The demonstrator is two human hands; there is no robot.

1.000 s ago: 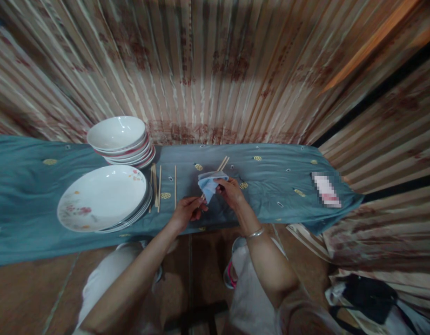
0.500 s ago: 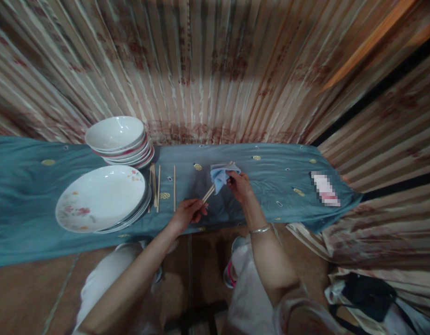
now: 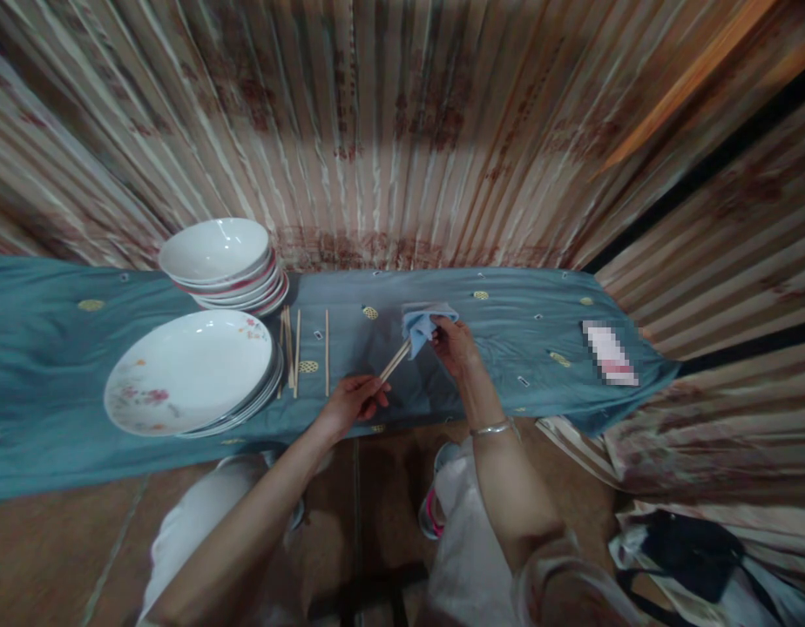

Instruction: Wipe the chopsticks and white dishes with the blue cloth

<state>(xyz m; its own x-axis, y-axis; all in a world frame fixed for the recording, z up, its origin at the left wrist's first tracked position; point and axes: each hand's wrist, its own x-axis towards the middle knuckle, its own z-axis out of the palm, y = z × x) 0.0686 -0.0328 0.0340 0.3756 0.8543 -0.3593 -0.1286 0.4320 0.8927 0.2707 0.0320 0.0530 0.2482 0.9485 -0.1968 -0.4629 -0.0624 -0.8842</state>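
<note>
My left hand is closed round the near end of a pair of wooden chopsticks, which slant up to the right over the blue tablecloth. My right hand pinches a small light-blue cloth wrapped round the far end of the chopsticks. A silver bangle circles my right wrist. Several loose chopsticks lie on the tablecloth to the left of my hands.
A stack of flat white flowered plates sits at the left, with a stack of white bowls behind it. A striped curtain hangs behind the table. A small pink and white packet lies at the right. A dark bag is on the floor at lower right.
My right hand has slid the blue cloth along the chopsticks toward their far end, away from my left hand. More bare chopstick shows between the hands.
</note>
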